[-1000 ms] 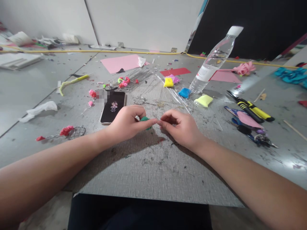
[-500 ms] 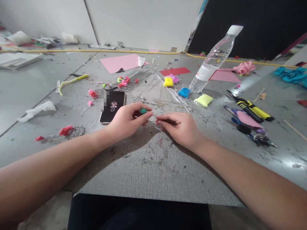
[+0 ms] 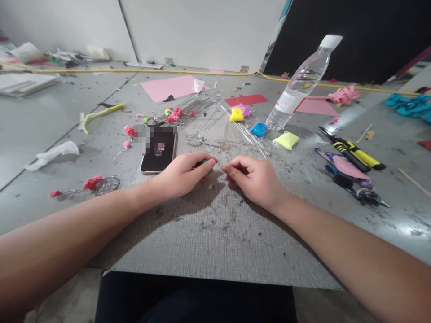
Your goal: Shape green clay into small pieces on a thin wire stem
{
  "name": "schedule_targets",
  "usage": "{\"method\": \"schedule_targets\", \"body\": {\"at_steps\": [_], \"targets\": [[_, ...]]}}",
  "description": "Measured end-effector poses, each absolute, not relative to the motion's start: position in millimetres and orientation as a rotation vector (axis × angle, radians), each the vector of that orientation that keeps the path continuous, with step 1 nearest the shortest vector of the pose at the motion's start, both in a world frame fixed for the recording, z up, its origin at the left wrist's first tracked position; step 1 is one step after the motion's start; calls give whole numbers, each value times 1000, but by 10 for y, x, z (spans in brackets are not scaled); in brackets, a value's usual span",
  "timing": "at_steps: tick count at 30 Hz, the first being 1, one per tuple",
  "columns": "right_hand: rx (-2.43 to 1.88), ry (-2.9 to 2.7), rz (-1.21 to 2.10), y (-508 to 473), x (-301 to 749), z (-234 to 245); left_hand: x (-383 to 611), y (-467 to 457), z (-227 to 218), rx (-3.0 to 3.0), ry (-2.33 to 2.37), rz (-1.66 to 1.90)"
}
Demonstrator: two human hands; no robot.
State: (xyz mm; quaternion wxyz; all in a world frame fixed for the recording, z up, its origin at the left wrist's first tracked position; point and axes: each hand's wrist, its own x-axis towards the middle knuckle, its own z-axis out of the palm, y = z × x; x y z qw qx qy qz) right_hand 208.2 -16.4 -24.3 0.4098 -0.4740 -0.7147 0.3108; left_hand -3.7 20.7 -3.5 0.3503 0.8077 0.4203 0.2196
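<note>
My left hand (image 3: 186, 174) is closed around a small green lump (image 3: 204, 161), perhaps clay, which mostly hides behind the fingers. Thumb and forefinger pressed together, my right hand (image 3: 251, 177) faces it across a narrow gap; what it pinches, if anything, is too small to make out. Just beyond the left hand lies a phone (image 3: 158, 150) with its screen lit. A twisted wire piece (image 3: 198, 141) rests on the table (image 3: 202, 237) past the fingertips. Left of my forearm is a wire shape with red flowers (image 3: 92, 182).
Behind my right hand stand a water bottle (image 3: 286, 105) and small clay packets, blue (image 3: 259, 130), yellow (image 3: 236, 115) and pale yellow (image 3: 286, 140). Loose wires (image 3: 247, 132) lie near them. Black-and-yellow pliers (image 3: 353, 150) and a bunch of keys (image 3: 367, 193) are at right.
My left hand has turned and lowered slightly, so less of the green lump shows. My right hand has shifted a little to the right.
</note>
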Motion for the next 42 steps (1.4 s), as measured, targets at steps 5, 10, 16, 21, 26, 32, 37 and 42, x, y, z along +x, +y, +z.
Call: {"method": "schedule_targets", "body": {"at_steps": [5,10,16,21,26,32,37,42], "targets": [[-1185,-1774,800,-140,2074,-275,-61,247,-41,2177,1128,592],[-1179,-1756,801,-129,2066,-302,-78,265,-46,2341,1098,582],[-1205,-1830,726,-157,2078,-258,-80,242,-25,2357,1167,570],[-1200,-1866,710,-154,2080,-273,-85,248,-32,2295,1182,590],[-1166,-1798,809,-132,2074,-321,-106,283,-45,2329,1110,584],[-1187,-1854,708,-124,2078,-322,-121,321,-73,2367,1062,602],[-1194,-1839,666,-123,2080,-323,-116,334,-96,2389,1072,592],[-1173,-1810,730,-122,2077,-333,-109,339,-106,2387,1060,613]]}}
